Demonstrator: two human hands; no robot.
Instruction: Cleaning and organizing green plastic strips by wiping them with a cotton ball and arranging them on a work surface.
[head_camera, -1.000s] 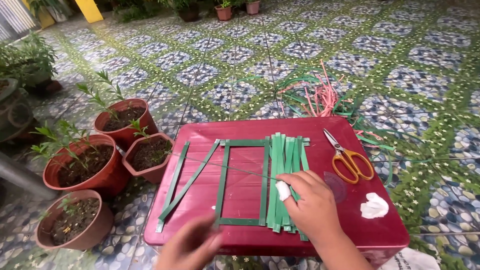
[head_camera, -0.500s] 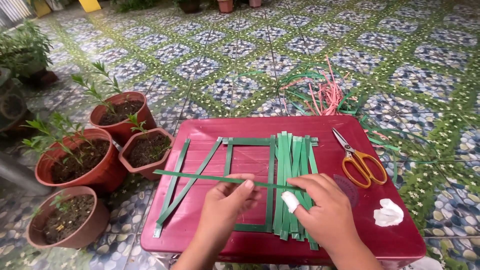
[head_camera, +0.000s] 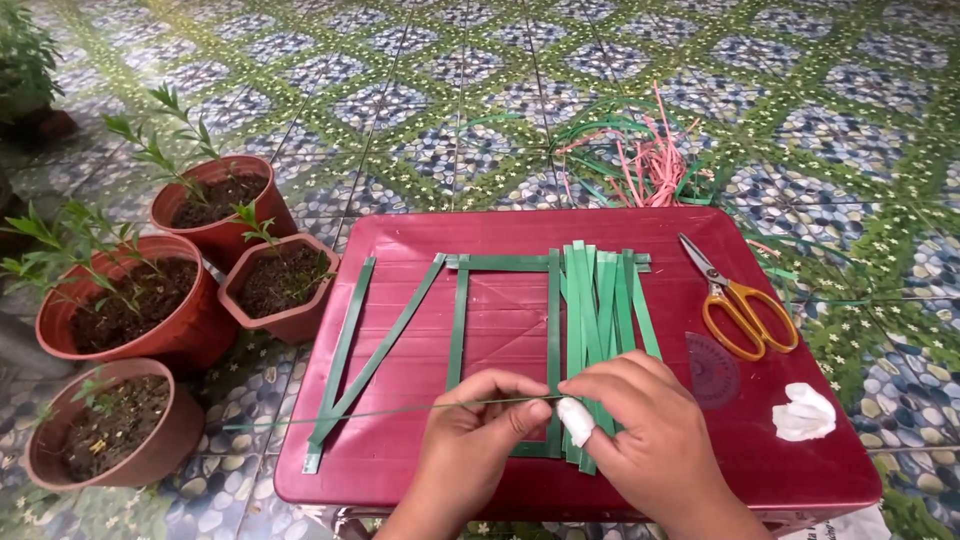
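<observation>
Here both hands sit at the near edge of the red bench (head_camera: 800, 440), fingers curled in toward each other. The left hand (head_camera: 478, 430) comes up from below with its knuckles raised, thumb and forefinger pinched shut on a thin green strip (head_camera: 340, 414). That strip runs flat and nearly level from the pinch out past the bench's left edge. The right hand (head_camera: 640, 430) lies just beside the left, palm down, fingers bent; its forefinger wears a white bandage (head_camera: 576, 422) at the tip, which presses on the same strip where the two hands meet. So both hands are closed narrowly on the one strip.

Under the hands lies a square frame of green strips (head_camera: 462, 320), flat on the bench, with a bundle of upright green strips (head_camera: 598, 300) laid across its right side. Two loose slanted strips (head_camera: 385, 345) lie to the left of the frame. To the right of the bundle rest yellow-handled scissors (head_camera: 738, 300), a clear protractor (head_camera: 712, 368) and a crumpled white tissue (head_camera: 804, 414). Beyond the bench's far edge, a tangle of pink and green strips (head_camera: 640, 160) lies on the tiled floor (head_camera: 400, 90). Left of the bench stand four clay pots (head_camera: 190, 330) with small plants.
</observation>
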